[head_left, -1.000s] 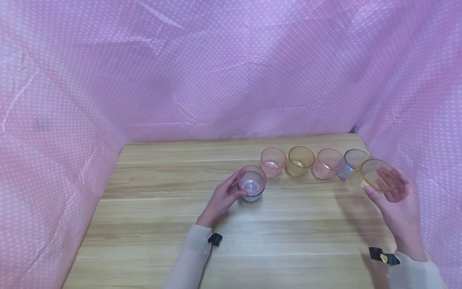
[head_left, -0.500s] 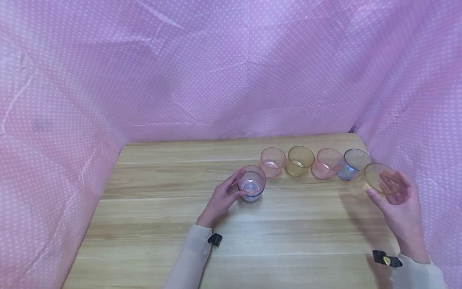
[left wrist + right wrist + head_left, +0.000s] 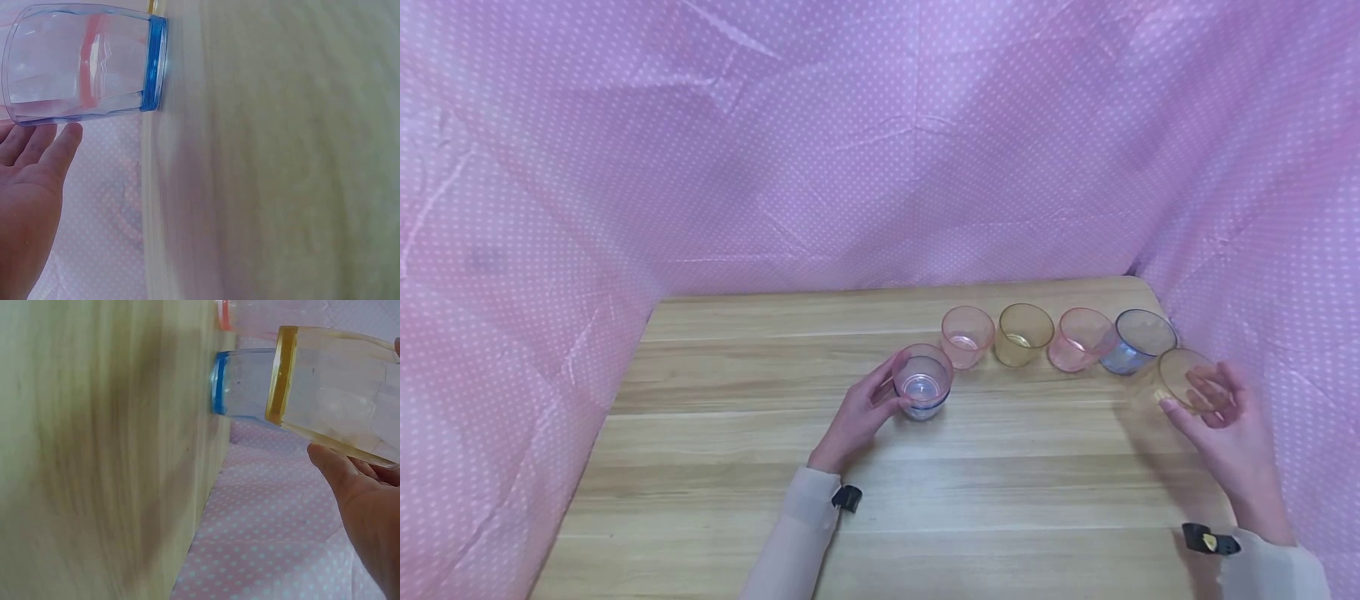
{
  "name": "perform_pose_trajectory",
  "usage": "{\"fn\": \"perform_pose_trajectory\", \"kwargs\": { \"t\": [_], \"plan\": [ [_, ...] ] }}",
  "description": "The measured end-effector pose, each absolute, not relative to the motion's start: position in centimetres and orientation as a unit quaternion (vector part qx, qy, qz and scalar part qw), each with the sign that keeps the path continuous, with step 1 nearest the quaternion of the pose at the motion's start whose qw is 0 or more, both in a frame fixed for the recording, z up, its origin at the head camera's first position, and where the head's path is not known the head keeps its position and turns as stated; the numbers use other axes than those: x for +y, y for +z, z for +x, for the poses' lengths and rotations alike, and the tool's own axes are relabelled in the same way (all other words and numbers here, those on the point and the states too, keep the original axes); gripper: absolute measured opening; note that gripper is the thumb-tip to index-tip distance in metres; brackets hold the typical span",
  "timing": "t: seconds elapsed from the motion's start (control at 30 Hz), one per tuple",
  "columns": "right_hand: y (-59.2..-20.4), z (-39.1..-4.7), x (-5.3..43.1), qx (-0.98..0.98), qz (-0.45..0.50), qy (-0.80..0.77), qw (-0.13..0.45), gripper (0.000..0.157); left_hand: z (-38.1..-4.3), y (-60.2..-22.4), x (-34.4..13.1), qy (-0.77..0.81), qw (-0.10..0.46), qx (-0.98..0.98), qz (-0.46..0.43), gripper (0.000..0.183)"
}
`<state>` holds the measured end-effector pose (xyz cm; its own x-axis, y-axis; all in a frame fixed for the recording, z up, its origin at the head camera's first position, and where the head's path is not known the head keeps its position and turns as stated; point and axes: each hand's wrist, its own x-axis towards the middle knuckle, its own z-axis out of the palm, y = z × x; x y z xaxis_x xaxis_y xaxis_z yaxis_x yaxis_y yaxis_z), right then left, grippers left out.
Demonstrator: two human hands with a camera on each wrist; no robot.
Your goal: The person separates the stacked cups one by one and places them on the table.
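My left hand [image 3: 859, 415] holds a pink clear cup [image 3: 923, 360] nested inside a blue clear cup [image 3: 925, 412], thumb and fingers around its side. The pair stands upright near the middle of the table, and the blue base [image 3: 152, 65] sits on the wood in the left wrist view. At the right, my right hand [image 3: 1238, 442] grips a yellow clear cup [image 3: 1172, 387] between thumb and fingers. Its yellow base [image 3: 282, 378] is raised off the tabletop in the right wrist view. Behind it stands another blue cup [image 3: 1138, 337], partly covered by the yellow one.
To the left of that blue cup, a pink cup [image 3: 1081, 340], a yellow cup [image 3: 1024, 335] and a second pink cup [image 3: 967, 337] stand in a row on the wooden table [image 3: 722, 375]. Pink dotted cloth [image 3: 820, 150] hangs around the table's back and sides.
My right hand has shifted a little to the right and nearer to me, lowering the yellow cup slightly; more of the blue cup behind shows. The left hand stays where it was.
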<state>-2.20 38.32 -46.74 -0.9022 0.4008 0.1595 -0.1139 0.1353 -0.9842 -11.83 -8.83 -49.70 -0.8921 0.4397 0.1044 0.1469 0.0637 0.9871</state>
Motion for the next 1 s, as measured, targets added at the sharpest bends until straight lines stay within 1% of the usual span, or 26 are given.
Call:
{"fn": "perform_pose_trajectory", "kwargs": {
  "t": [0.13,0.27,0.37,0.6,1.0],
  "plan": [
    [-47.1,-2.3,38.9,-0.768,-0.104,0.606,0.178,0.075,-11.8,-49.6,-8.8,0.651,0.112,0.723,0.203,0.071],
    [-47.3,-2.6,39.6,-0.801,-0.105,0.568,0.157,0.066,-11.8,-49.6,-8.8,0.652,0.112,0.722,0.202,0.071],
    [-47.4,-2.6,40.1,-0.823,-0.109,0.541,0.138,0.064,-11.9,-49.6,-8.8,0.653,0.112,0.721,0.203,0.071],
    [-48.1,-2.3,40.8,-0.846,-0.116,0.509,0.106,0.068,-11.9,-49.6,-8.8,0.653,0.112,0.722,0.200,0.071],
    [-49.1,-2.6,41.3,-0.843,-0.107,0.518,0.102,0.074,-11.9,-49.6,-8.8,0.651,0.116,0.723,0.200,0.071]
  ]
}}
